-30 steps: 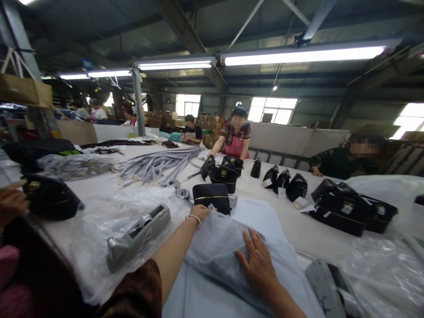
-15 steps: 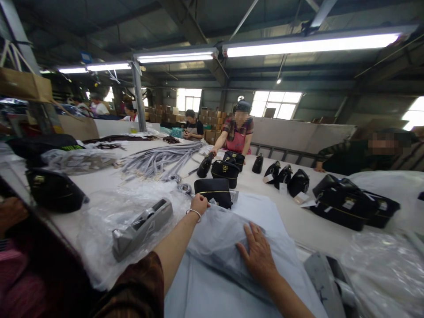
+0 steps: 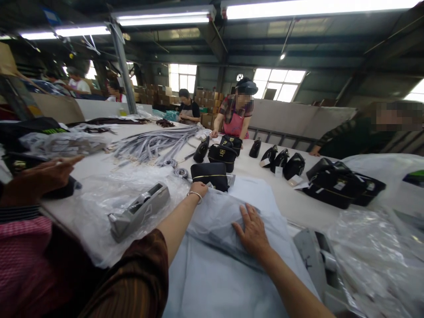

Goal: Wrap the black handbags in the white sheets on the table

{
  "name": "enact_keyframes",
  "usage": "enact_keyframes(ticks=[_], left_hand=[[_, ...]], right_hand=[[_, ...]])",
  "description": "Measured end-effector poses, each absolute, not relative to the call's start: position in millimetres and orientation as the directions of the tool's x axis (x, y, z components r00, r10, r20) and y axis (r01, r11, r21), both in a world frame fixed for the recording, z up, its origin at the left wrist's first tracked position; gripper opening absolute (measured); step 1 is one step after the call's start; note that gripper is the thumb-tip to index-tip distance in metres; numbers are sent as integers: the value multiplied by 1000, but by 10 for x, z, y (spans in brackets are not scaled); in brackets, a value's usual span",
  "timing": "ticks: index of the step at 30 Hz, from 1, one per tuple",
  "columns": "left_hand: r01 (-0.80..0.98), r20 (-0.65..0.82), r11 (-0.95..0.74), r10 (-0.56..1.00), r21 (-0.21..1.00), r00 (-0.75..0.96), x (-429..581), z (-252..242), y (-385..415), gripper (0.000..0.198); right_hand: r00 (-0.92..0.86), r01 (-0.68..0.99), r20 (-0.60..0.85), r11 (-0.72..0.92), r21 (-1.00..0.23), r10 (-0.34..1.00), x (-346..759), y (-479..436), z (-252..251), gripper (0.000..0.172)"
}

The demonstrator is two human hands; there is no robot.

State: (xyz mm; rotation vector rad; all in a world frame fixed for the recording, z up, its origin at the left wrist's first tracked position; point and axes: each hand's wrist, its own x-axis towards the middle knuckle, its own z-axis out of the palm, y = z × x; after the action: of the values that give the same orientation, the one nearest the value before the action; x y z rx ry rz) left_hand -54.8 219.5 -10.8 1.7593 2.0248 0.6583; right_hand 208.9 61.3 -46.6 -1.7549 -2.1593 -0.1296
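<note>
A translucent plastic bag (image 3: pixel 213 216) with something dark inside lies on pale blue sheeting in front of me. My left hand (image 3: pixel 199 189), a bracelet at its wrist, is closed on the bag's far left edge; the fingertips are partly hidden. Flat on the bag's right side rests my right hand (image 3: pixel 252 232), its fingers spread. Just beyond my left hand stands a black handbag (image 3: pixel 209 172) with a gold-coloured zip line. What the plastic bag holds cannot be made out clearly.
Grey tape dispensers flank me, one on the left (image 3: pixel 141 212) and one on the right (image 3: pixel 326 265). Several black handbags (image 3: pixel 334 187) line the table. Grey straps (image 3: pixel 149 143) lie further back. A co-worker's hand (image 3: pixel 49 174) reaches in at left; another person (image 3: pixel 235 115) stands opposite.
The view has tilted down slightly. My hands stay on the plastic bag. The co-worker's hand at left has come further in, and the person opposite has let go of a small black bag.
</note>
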Motion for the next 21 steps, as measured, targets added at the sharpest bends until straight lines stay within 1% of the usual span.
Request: enact_keyframes(ticks=[3, 11, 16, 19, 21], left_hand=[[824, 30, 107, 988, 556, -149, -569, -91, 2171, 20], [851, 67, 111, 983, 513, -168, -755, -5, 2085, 29], [849, 57, 98, 987, 519, -149, -764, -46, 2065, 31], [846, 17, 86, 994, 526, -112, -677, -86, 2092, 43], [846, -20, 117, 992, 521, -125, -607, -98, 2134, 51]], right_hand=[[-168, 960, 326, 230, -161, 930, 2086, 608, -455, 70], [-155, 962, 307, 214, -169, 939, 2074, 590, -430, 70], [-163, 958, 324, 228, -174, 932, 2079, 590, -435, 70], [-163, 958, 330, 230, -174, 930, 2082, 594, -435, 69], [-162, 958, 333, 229, -174, 929, 2081, 594, -432, 69]])
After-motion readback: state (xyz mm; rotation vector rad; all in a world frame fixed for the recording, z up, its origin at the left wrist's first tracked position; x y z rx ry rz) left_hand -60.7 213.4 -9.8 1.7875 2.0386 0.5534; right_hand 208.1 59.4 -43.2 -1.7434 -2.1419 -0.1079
